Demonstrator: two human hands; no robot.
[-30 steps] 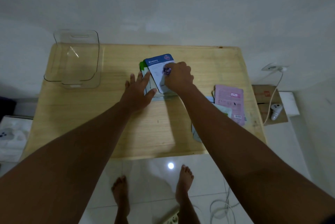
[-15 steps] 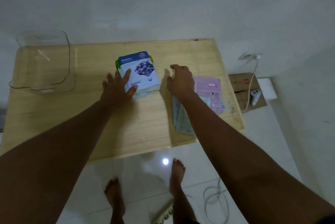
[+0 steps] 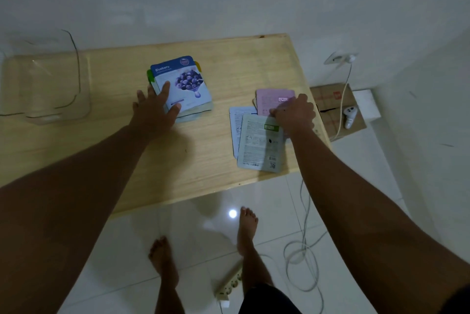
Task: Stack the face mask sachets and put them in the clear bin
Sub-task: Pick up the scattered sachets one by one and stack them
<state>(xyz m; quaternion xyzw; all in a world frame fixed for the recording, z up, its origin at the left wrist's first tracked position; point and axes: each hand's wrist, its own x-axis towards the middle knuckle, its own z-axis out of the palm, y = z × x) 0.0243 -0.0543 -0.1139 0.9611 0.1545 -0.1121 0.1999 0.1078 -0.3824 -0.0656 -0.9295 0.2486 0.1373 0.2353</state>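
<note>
Loose sachets [image 3: 259, 146] sit near the counter [image 3: 203, 161] right edge, long axis front-to-back; left hand [image 3: 155, 112] spread flat on stack [image 3: 181, 87], right hand [image 3: 295, 116] pinching pink sachet [image 3: 269, 100].

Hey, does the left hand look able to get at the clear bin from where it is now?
Probably yes. The left hand rests flat on the blueberry sachet stack, and the clear bin sits to its left on the same table, with only bare wood between them. It holds nothing.
</note>
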